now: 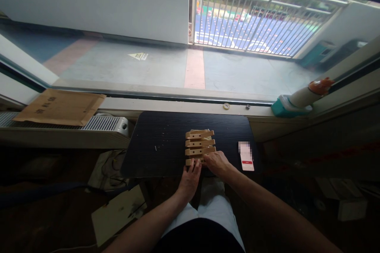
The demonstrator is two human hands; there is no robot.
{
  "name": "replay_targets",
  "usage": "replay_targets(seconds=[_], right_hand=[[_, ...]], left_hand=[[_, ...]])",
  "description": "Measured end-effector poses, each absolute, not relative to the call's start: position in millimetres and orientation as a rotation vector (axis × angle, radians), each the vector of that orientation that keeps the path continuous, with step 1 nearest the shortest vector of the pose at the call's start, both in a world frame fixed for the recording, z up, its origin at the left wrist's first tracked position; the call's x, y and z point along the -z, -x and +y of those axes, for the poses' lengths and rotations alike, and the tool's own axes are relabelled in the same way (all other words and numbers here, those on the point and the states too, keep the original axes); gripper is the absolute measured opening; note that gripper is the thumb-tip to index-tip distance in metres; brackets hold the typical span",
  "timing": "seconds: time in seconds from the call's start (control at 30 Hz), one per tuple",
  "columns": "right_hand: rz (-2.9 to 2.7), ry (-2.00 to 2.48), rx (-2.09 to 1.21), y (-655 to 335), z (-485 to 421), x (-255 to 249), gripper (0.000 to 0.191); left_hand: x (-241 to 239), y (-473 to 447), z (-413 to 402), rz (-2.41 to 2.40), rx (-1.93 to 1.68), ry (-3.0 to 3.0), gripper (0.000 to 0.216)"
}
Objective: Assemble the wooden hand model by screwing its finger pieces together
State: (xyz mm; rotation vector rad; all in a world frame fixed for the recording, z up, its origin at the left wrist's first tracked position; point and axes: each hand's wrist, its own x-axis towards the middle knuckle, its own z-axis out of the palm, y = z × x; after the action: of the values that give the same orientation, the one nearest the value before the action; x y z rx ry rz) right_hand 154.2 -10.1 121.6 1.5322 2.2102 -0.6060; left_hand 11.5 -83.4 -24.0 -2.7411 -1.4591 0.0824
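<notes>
On the dark table, several light wooden pieces with round dark holes lie in a row, one behind the other; a wooden piece [200,143] near the middle shows two holes. They form one wooden block assembly, its exact kind unclear. My left hand [190,178] has its fingers over the left part of the nearest wooden piece [188,162], holding it from the front. Curled at the right end of that same piece is my right hand [218,163], fingers closed on it. My fingers cover much of this piece, and the fingertips of my right hand are hidden.
A phone [247,163] lies on the right of the black table [166,126]. Small light scraps [155,148] are scattered on its left. On the sill are a tape roll [226,106] and a teal container [280,106]. A brown paper envelope [62,106] rests on the radiator [115,124].
</notes>
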Motion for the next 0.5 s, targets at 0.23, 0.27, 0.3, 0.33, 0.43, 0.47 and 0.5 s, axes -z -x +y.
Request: replay_targets(seconds=[0.23,0.27,0.3,0.33,0.43,0.47,0.5], right_hand=[[2.292,-1.423,0.658,-153,-12,-128,0.032],[2.281,-1.437,0.665,-153,-11,-127,0.032],[2.268,-1.452,0.667,-153,-11,-125,0.032],[2.255,-1.472,0.669,-154,-11,-122,0.031],[2.222,-1.534,0.680,-157,-10,-115,0.029],[2.214,-1.552,0.682,-157,-10,-113,0.028],[2.206,-1.570,0.683,-158,-11,-112,0.028]], left_hand=[[26,-10,-84,-1.459,-0.064,2.765,0.063],[27,-11,-84,-1.457,-0.070,2.759,0.062],[27,-11,-84,-1.457,-0.074,2.754,0.062],[27,-11,-84,-1.462,-0.074,2.750,0.062],[29,-12,-84,-1.483,-0.056,2.749,0.065],[30,-12,-84,-1.482,-0.053,2.749,0.065],[30,-12,-84,-1.478,-0.055,2.748,0.065]])
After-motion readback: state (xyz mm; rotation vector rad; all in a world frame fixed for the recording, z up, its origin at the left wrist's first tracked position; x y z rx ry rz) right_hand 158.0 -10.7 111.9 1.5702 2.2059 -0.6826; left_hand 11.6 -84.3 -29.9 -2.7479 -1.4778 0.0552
